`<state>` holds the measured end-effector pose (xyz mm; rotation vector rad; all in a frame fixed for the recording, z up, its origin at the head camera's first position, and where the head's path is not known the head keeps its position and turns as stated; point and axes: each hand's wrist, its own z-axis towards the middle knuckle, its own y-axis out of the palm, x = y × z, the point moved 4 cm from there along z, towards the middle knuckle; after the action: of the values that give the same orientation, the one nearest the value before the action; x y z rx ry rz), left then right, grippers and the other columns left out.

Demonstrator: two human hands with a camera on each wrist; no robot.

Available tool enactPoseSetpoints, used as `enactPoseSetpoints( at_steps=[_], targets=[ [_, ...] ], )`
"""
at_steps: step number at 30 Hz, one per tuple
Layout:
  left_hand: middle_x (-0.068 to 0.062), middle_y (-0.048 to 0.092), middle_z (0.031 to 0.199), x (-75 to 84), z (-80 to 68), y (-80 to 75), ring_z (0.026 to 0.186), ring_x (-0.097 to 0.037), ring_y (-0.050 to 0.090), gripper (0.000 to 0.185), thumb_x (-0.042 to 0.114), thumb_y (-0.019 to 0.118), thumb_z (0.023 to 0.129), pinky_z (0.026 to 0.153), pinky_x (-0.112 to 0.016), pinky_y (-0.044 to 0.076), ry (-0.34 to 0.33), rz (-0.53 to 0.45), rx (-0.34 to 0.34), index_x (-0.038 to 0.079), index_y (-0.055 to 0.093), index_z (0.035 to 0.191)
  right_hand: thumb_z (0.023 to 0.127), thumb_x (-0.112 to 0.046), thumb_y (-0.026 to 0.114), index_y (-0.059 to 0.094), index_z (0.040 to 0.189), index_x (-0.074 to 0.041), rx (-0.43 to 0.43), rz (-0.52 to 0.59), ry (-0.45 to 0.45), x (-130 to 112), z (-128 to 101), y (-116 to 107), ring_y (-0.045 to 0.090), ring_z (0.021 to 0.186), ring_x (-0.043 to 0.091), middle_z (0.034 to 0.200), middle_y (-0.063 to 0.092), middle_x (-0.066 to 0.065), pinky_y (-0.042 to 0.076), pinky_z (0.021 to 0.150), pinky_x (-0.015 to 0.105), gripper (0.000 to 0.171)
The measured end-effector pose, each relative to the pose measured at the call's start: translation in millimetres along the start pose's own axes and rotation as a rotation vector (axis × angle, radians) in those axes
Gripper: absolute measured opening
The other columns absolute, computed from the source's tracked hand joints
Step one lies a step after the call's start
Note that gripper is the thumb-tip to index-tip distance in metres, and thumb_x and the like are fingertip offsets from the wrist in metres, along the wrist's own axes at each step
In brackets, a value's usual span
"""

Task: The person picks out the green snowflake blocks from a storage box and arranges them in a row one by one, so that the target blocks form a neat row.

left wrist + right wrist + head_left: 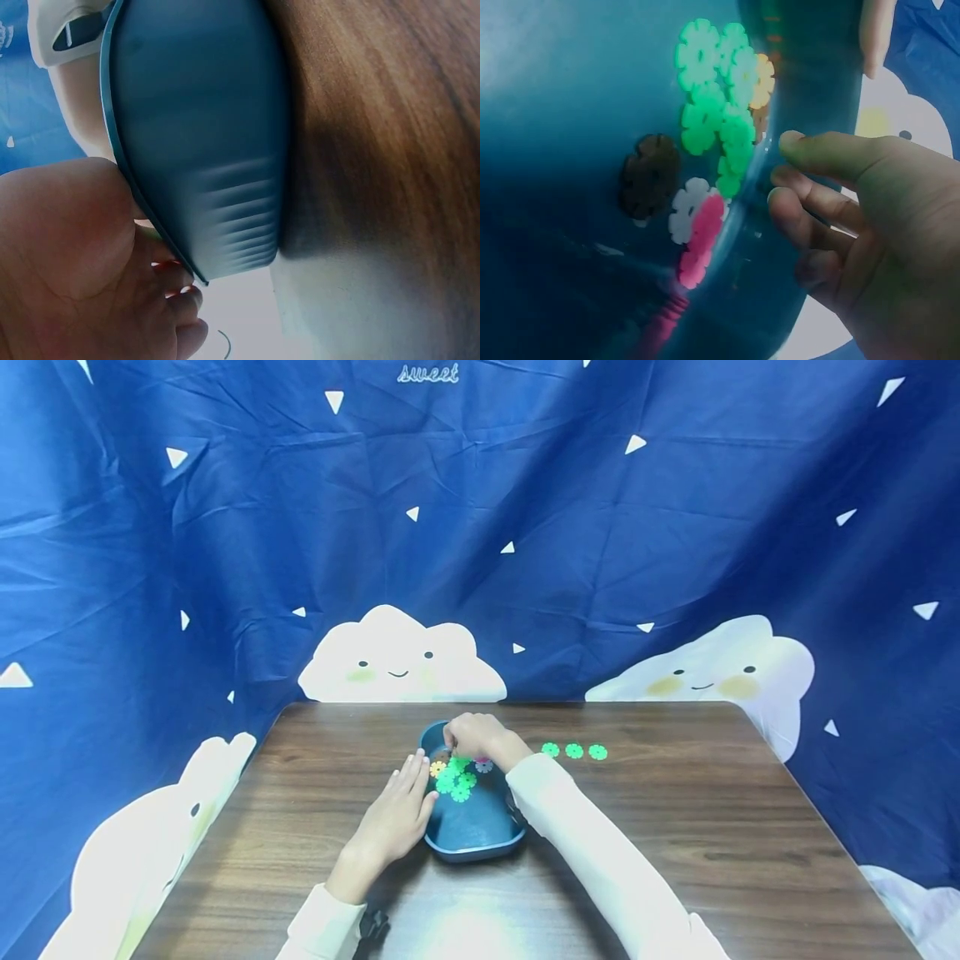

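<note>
from the head view, a dark blue tray (472,839) sits mid-table on the brown wooden table (675,827), holding a cluster of green snowflake discs (454,778) beside a yellow disc (437,768). the left hand (395,814) lies flat with straight fingers against the tray's left rim. the right hand (474,737) reaches over the far end of the tray, fingers curled; whether it pinches a piece cannot be told. three green discs (573,751) lie in a row to the right.

left wrist view: palm against the tray's rim.

right wrist view: fingers loosely bent, holding nothing visible, near a pink disc (697,244), a white disc (684,214) and a brown disc (649,175).
</note>
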<state>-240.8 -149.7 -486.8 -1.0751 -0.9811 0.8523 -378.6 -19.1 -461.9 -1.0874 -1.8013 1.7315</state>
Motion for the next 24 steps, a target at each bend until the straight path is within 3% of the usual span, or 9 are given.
enactPoseSetpoints(
  at_steps=[4,11,20,24],
  targets=[
    [-0.017,0.022,0.162,-0.1,0.1,-0.2,0.15,-0.033,0.023,0.059,0.033,0.04,0.106,0.121,-0.051,0.027,-0.008,-0.013,-0.015,-0.001,0.028,0.153,0.091,-0.018,0.068,0.071,0.111,-0.019,-0.05,0.004,0.012,0.9,-0.3,7.1,0.06,0.082,0.011,0.107,0.07,-0.004,0.055,0.077,0.031,0.021],
    [-0.016,0.02,0.163,-0.9,0.1,1.0,0.151,-0.031,0.022,0.059,0.034,0.04,0.106,0.122,-0.049,0.025,-0.024,-0.028,-0.018,0.001,0.028,0.153,0.09,-0.017,0.068,0.068,0.113,-0.02,-0.116,0.006,0.046,2.5,-1.0,14.2,0.061,0.068,0.011,0.101,0.065,-0.007,0.052,0.059,0.025,0.023],
    [-0.016,0.02,0.163,-0.8,-0.3,1.0,0.151,-0.031,0.022,0.059,0.033,0.041,0.105,0.122,-0.049,0.025,-0.03,-0.032,-0.025,0.0,0.028,0.153,0.09,-0.014,0.067,0.067,0.118,-0.019,-0.109,-0.041,0.035,-1.9,1.4,16.8,0.059,0.083,0.012,0.11,0.068,-0.005,0.052,0.072,0.027,0.028],
    [-0.016,0.02,0.163,-0.8,-0.4,0.7,0.151,-0.032,0.022,0.059,0.034,0.039,0.106,0.122,-0.049,0.025,-0.027,-0.025,-0.024,0.0,0.028,0.153,0.09,-0.015,0.067,0.067,0.115,-0.019,-0.105,-0.058,0.036,-3.3,0.5,16.3,0.059,0.083,0.012,0.105,0.067,-0.005,0.052,0.072,0.027,0.026]
  ],
)
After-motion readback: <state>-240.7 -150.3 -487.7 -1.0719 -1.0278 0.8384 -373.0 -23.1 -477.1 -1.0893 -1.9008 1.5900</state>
